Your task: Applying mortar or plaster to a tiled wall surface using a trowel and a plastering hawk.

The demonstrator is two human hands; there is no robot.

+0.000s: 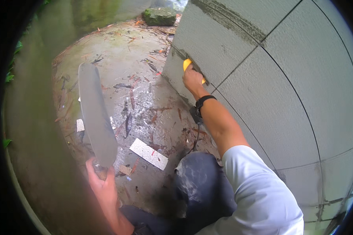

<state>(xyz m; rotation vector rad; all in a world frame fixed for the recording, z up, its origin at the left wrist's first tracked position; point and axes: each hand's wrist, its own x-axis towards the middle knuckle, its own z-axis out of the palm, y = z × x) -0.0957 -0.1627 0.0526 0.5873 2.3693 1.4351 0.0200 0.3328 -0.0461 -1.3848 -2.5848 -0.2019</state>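
My left hand grips the handle of a long grey steel trowel, its blade raised toward the upper left. My right hand, below a black watch, is closed on a yellow-edged tool held against a joint in the grey tiled wall. Dark grout smears the wall beside that tool and along a higher joint. The tool's working face is mostly hidden by my hand.
The stained concrete floor carries dry leaves, debris and a white speckled tile offcut. A dark object with a cord sits at the wall's foot. A mossy block lies behind. My bent knee is at lower centre.
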